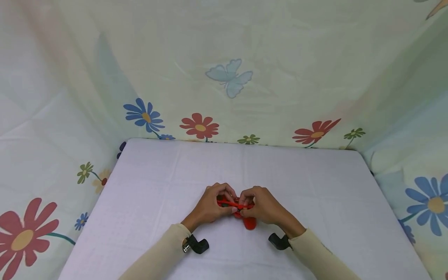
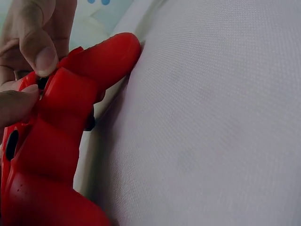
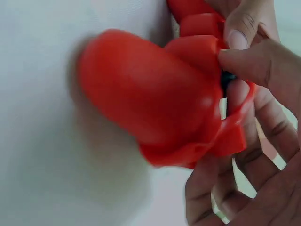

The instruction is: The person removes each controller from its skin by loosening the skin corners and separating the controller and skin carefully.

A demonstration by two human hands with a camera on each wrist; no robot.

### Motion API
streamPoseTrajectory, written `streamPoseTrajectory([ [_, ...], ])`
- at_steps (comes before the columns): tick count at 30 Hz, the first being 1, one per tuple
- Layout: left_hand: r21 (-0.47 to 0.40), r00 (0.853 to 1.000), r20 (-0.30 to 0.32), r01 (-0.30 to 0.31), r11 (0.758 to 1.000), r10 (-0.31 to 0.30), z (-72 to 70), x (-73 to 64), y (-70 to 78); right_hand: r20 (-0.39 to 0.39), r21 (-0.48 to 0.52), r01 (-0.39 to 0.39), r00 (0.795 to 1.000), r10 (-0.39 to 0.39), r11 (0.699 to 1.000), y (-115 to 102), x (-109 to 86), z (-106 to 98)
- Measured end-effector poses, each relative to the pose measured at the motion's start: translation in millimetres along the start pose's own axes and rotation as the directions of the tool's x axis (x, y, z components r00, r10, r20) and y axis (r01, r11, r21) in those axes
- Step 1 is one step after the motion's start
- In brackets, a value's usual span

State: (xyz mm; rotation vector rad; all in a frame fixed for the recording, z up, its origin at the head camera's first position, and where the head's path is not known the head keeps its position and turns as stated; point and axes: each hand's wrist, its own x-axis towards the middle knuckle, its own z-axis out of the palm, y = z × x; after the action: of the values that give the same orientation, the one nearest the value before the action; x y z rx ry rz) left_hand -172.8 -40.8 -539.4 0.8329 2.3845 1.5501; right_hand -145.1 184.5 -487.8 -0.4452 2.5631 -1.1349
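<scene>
A soft red game controller cover is held between both hands, just above the table's near middle. In the left wrist view the cover shows two rounded grips and a dark oval opening. My left hand pinches its left side between thumb and fingers. On the other side, my right hand grips the rim, and the right wrist view shows the edge pulled away from a dark part inside. One grip of the cover points toward my body. Fingers hide most of what is inside.
A white cloth covers the table. Behind and beside it hangs a flower-print curtain. Black camera mounts sit at both wrists, below the hands.
</scene>
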Motion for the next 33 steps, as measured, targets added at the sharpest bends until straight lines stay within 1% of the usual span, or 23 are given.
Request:
streamPoseTrajectory([
  [2, 0.008, 1.0, -0.007, -0.003, 1.0, 0.003, 2.8, 1.7, 0.9, -0.032, -0.038, -0.022, 0.999, 0.02, 0.999, 2, -3.9, 2],
  [4, 0.013, 1.0, -0.015, -0.004, 1.0, 0.004, 4.0, 2.4, 1.3, -0.07, -0.074, -0.029, 0.997, 0.024, 0.997, 3, -5.6, 5],
  [7, 0.021, 1.0, -0.014, -0.003, 1.0, 0.003, 3.3, 1.8, 0.9, -0.138, -0.111, -0.022, 0.99, 0.006, 0.994, 4, -7.8, 12],
  [10, 0.032, 1.0, -0.003, -0.009, 0.999, 0.009, 1.7, 0.3, -0.3, -0.205, -0.12, 0.0, 0.978, -0.025, 0.993, 3, -11.0, 18],
  [14, 0.059, 1.0, -0.004, -0.023, 0.998, 0.023, -0.8, -3.7, -1.6, -0.256, -0.153, 0.028, 0.964, -0.067, 0.988, 4, -13.9, 23],
  [17, 0.089, 0.999, -0.042, -0.023, 0.996, 0.027, -2.9, -9.1, -1.8, -0.28, -0.189, 0.029, 0.956, -0.082, 0.981, 4, -15.7, 24],
  [21, 0.148, 0.992, -0.113, -0.032, 0.988, 0.049, -5.9, -17.3, -2.0, -0.316, -0.22, 0.025, 0.944, -0.096, 0.975, 2, -18.5, 23],
  [23, 0.177, 0.99, -0.124, -0.043, 0.983, 0.066, -7.1, -19.2, -1.1, -0.328, -0.2, 0.021, 0.941, -0.088, 0.98, 2, -19.5, 22],
  [25, 0.208, 0.99, -0.116, -0.051, 0.977, 0.076, -8.8, -18.9, -0.5, -0.331, -0.166, 0.017, 0.941, -0.072, 0.986, 3, -19.9, 22],
  [29, 0.283, 0.993, -0.081, -0.064, 0.957, 0.09, -14.6, -15.5, 3.6, -0.296, -0.113, 0.003, 0.954, -0.037, 0.994, 5, -18.0, 22],
  [31, 0.312, 0.995, -0.062, -0.057, 0.948, 0.081, -17.2, -14.0, 5.9, -0.274, -0.099, 0.004, 0.961, -0.031, 0.995, 5, -16.1, 20],
  [33, 0.308, 0.998, -0.048, -0.034, 0.951, 0.051, -18.5, -13.4, 8.6, -0.254, -0.084, 0.015, 0.967, -0.036, 0.996, 5, -13.1, 18],
])
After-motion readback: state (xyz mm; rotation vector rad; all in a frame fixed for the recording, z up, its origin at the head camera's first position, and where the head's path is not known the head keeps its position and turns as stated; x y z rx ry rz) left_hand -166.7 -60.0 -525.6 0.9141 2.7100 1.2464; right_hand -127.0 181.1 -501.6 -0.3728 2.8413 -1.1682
